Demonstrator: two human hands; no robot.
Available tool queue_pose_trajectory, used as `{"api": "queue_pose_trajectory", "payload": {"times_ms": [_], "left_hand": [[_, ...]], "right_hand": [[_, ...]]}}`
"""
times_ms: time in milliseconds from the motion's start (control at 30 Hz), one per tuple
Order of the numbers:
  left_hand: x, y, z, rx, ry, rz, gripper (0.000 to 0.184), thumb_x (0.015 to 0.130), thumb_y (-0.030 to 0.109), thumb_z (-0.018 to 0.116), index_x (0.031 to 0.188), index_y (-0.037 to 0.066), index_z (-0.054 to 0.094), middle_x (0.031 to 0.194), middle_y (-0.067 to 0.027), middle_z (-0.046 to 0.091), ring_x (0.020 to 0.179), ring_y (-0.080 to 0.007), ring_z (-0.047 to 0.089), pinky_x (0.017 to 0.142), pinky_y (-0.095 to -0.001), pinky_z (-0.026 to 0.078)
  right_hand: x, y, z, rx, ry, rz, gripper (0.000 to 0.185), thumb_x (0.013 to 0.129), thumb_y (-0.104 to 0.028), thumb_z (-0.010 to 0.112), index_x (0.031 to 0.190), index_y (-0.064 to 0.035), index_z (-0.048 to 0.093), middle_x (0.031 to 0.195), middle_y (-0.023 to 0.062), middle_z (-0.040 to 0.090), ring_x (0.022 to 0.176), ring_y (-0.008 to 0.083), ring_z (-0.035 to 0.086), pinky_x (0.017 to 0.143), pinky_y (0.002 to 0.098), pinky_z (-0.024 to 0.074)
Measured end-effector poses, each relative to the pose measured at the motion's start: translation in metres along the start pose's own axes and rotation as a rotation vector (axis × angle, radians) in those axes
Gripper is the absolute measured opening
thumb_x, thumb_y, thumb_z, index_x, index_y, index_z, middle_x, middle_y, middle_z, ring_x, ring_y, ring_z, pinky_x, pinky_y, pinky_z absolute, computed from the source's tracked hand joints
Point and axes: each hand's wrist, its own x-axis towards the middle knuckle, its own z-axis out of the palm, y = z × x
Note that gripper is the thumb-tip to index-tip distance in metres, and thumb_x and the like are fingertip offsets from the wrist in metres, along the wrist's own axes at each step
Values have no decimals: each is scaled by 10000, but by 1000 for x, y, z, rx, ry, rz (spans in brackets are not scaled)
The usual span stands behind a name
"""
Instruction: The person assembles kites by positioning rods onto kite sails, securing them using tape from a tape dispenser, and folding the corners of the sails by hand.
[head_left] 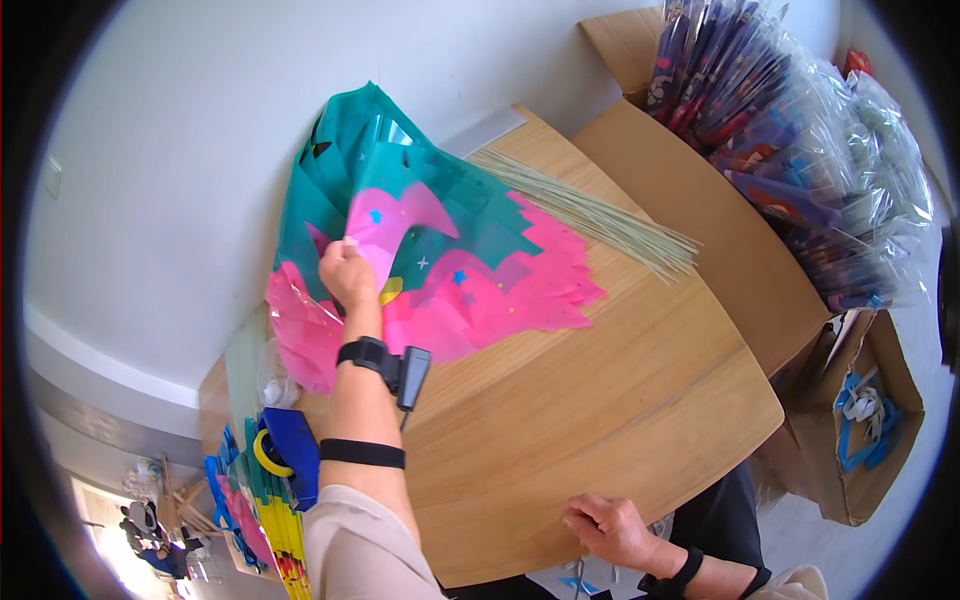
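A stack of thin, glossy pink-and-green printed sheets (510, 275) lies fanned out on the far part of the wooden table, with small stars and crosses on them. My left hand (348, 272) is closed on the edge of one such sheet (385, 215), which curls up above the stack. A small yellow patch (391, 290) shows beside my wrist. At the near edge of the table, my right hand (612, 530) is curled, its fingers pressed together; whatever it may hold is hidden.
Thin pale sticks (590, 210) lie bundled at the table's (600, 400) far right. A large cardboard box (700, 200) holds plastic-wrapped packages (790, 150). A smaller box (870, 430) stands below it. Left of my arm are a blue tape dispenser (293, 455) and yellow-and-green strips (280, 525).
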Motion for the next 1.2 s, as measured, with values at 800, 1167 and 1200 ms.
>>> {"api": "queue_pose_trajectory", "payload": {"times_ms": [800,1167,1200], "left_hand": [[-213,115,-268,-802,-1203,-89,140,868,124,619,832,-11,622,1070,-114,656,1138,-291,544,943,-371,418],[-246,89,-278,-799,-1314,-95,401,867,311,638,1189,76,594,1428,-149,377,1365,-305,276,1097,-418,241],[-253,83,-269,-633,-1220,-53,503,865,378,621,1273,100,524,1466,-159,298,1384,-304,225,1106,-420,222]], "right_hand": [[-4,-26,-59,691,80,-43,1137,666,-628,683,1469,-32,142,1440,220,315,1373,295,252,1106,473,155],[-69,17,-42,720,-131,262,477,906,-289,565,1274,3,482,1209,81,575,1050,179,571,874,335,470],[-73,-19,-31,985,-25,292,455,935,-337,525,1268,-27,501,1182,78,594,1042,191,575,888,347,466]]}}
